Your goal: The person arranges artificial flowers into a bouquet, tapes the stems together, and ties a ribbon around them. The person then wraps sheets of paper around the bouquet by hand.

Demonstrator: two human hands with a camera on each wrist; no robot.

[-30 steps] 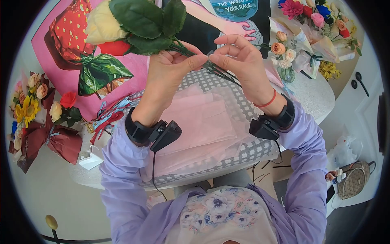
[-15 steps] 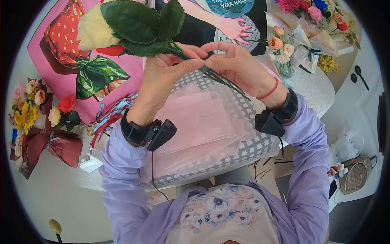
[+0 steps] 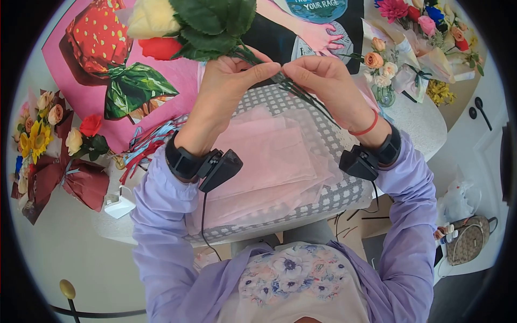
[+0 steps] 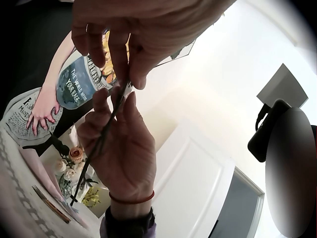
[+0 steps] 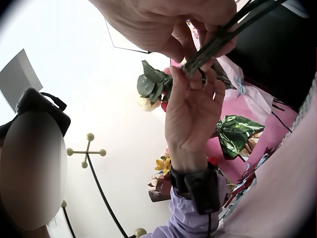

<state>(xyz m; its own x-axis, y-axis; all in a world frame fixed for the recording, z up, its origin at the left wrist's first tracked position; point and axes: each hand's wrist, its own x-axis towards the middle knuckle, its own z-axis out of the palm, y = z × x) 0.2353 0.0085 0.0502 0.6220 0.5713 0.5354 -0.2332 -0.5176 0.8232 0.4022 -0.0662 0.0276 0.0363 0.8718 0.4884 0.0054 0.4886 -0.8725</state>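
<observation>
A bunch of roses shows at the top of the head view: a cream rose (image 3: pixel 153 20), a red rose (image 3: pixel 160 48) and dark green leaves (image 3: pixel 215 26). My left hand (image 3: pixel 222 89) grips the stems just below the leaves. Long thin green stems (image 3: pixel 309 99) run down to the right, past my right hand (image 3: pixel 336 89). The right thumb and index finger pinch the stems beside the left fingertips. Between the fingertips, a small shiny bit (image 4: pixel 128 89) shows on the stems in the left wrist view. Both hands are held above the table.
Pink tissue sheets (image 3: pixel 264 161) lie stacked on a grey patterned cloth (image 3: pixel 339 199). Wrapped bouquets stand left (image 3: pixel 70 177) and back right (image 3: pixel 425 59), near a glass vase (image 3: pixel 385 97). Ribbons (image 3: pixel 148 145) and a white dispenser (image 3: pixel 119 204) sit at the left.
The right fingers, spread out a second ago, have curled in at the stems. The bunch has turned slightly, showing more of the red rose, and both hands have shifted a little.
</observation>
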